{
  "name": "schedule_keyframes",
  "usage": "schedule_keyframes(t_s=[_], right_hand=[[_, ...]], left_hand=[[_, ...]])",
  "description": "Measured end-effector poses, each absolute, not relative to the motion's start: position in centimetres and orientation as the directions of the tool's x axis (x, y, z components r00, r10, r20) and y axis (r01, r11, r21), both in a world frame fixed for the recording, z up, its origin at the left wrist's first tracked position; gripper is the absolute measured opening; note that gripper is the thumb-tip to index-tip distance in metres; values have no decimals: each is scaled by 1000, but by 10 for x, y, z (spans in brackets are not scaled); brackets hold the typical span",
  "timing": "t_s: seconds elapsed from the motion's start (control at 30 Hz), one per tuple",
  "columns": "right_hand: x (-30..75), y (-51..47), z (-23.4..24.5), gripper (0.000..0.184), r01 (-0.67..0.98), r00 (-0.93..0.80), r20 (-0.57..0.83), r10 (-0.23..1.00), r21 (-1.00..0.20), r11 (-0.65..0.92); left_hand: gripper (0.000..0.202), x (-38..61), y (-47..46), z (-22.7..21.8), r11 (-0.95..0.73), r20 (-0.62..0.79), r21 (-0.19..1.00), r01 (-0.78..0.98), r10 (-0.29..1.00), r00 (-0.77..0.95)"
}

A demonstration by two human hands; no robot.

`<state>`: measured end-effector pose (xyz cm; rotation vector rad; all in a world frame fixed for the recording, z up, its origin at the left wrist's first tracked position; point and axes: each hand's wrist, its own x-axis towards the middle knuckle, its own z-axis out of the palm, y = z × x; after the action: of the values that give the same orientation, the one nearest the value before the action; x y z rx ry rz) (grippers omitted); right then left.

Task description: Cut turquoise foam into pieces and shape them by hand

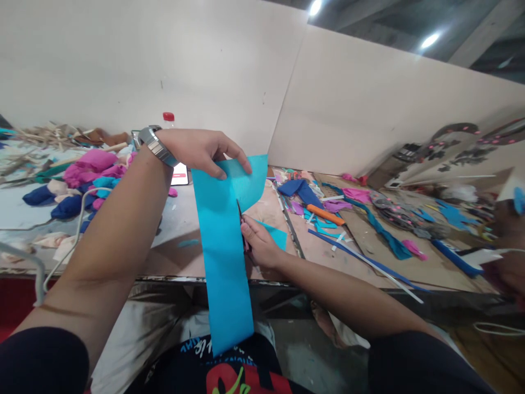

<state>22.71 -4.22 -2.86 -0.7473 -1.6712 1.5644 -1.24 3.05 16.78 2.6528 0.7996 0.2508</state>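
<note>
So, mid-cut on the blue strip (223, 262) (looks like felt)
Its tail hangs over the lap; right hand (260, 246) is wrapped around dark scissors (240, 216), blades in its right edge by the table (180, 213) rim. Higher up, left hand (200, 150) pinches the top corner tight. I'd guess carrying the cut on needs it kept taut. Pink scraps (92, 164) lie farther back.

Of the dark scissors (239, 212) only a thin blade shows; the handles are buried in the right hand (260, 243) behind the long turquoise sheet (223, 257). The clear red-capped bottle (168, 116) is mostly masked by the left hand (197, 149) and wrist. A co-worker's hand (511, 246) is cut off at the right edge and blurred, its hold unreadable.
</note>
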Motion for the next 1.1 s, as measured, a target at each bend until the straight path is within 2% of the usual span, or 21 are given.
schedule_keyframes(t_s=[0.3,0.9,1.1], right_hand=[[226,-42,-30,58,-112,-577,108,810,-992,53],[228,-37,-29,50,-71,-561,143,815,-990,125],[227,-38,-29,54,-89,-564,122,817,-992,87]], left_hand=[[56,-9,29,167,-754,44,420,505,573,819],[55,-2,28,165,-751,9,446,487,548,836],[57,-1,25,166,-738,13,450,502,568,823]])
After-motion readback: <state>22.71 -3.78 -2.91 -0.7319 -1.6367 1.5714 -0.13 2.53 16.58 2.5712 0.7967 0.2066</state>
